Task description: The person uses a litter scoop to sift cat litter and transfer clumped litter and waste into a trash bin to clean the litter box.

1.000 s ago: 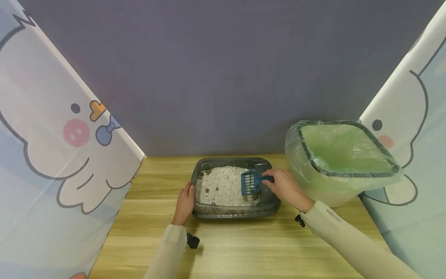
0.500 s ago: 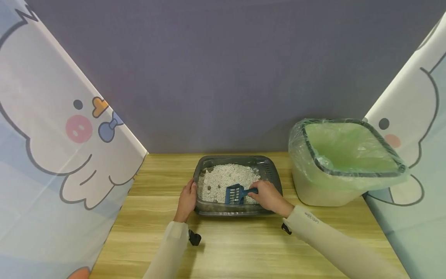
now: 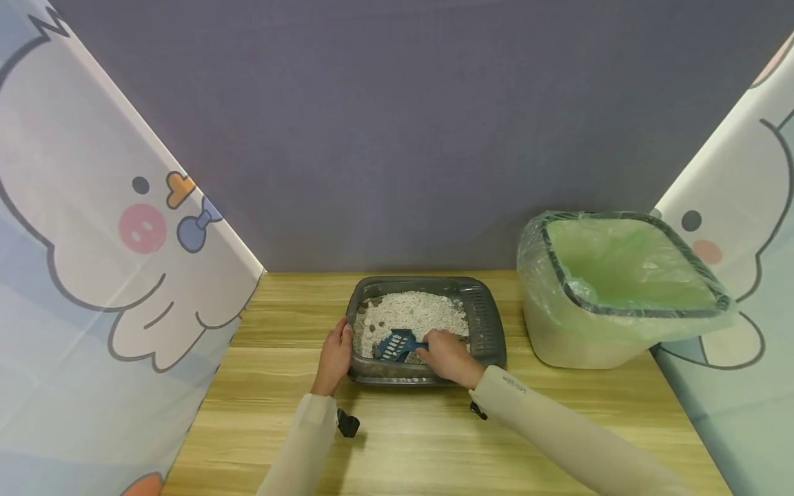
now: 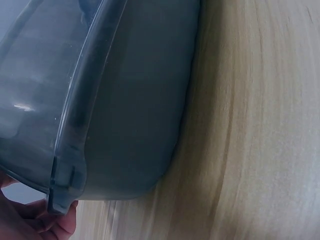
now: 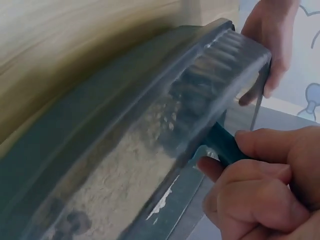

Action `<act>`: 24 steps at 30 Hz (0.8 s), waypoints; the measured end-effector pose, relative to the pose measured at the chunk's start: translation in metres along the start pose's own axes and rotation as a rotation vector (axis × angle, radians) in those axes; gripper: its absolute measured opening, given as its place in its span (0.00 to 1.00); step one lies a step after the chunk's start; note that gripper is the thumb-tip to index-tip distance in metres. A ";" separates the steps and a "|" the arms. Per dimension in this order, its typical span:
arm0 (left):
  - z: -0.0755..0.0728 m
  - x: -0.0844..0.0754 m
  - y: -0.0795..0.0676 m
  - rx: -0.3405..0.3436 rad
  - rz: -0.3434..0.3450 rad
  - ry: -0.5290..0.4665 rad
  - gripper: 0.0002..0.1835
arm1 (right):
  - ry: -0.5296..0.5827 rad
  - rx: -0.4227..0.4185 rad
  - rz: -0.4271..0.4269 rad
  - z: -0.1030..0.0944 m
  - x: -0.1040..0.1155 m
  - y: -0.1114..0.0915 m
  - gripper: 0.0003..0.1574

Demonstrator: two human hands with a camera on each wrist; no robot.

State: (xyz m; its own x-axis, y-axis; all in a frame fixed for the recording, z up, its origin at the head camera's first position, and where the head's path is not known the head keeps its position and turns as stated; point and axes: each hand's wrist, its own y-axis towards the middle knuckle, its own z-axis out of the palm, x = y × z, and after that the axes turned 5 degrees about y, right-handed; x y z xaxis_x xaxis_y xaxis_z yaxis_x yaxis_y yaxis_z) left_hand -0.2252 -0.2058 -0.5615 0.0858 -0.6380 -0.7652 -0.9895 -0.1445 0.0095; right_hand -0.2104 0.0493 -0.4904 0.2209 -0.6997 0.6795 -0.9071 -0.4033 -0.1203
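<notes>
A dark grey litter box (image 3: pixel 486 331) stands on the table, filled with pale litter (image 3: pixel 422 311) dotted with small dark clumps. My left hand (image 3: pixel 335 355) grips its left rim; in the left wrist view fingers (image 4: pixel 62 227) curl under the rim's corner. A blue slotted litter scoop (image 3: pixel 393 346) is held by its handle in my right hand (image 3: pixel 449 356), fingers curled round it. The scoop's head lies tilted at the litter near the box's front left. In the right wrist view the scoop's handle (image 5: pixel 222 142) shows, while the box's translucent wall veils the head.
To the right stands a pale bin (image 3: pixel 573 344) lined with a green plastic bag (image 3: pixel 620 269), its mouth uncovered. A grey panel (image 3: pixel 397 138) rises behind the wooden table (image 3: pixel 428 441). Cartoon-printed panels (image 3: pixel 80 207) flank both sides.
My right hand has carried the scoop leftward and toward the front, from the box's right part to its front left. The left hand keeps its grip on the rim.
</notes>
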 end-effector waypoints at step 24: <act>0.001 0.002 0.001 -0.003 -0.001 -0.008 0.33 | -0.113 0.088 0.059 0.016 0.007 0.016 0.20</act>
State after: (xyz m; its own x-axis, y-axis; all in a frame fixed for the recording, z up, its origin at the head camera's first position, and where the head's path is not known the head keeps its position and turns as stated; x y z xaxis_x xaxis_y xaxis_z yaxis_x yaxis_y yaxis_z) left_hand -0.2263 -0.2064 -0.5634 0.0862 -0.6321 -0.7701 -0.9890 -0.1473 0.0102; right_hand -0.2182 0.0286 -0.4991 0.2118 -0.7833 0.5844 -0.8860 -0.4063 -0.2234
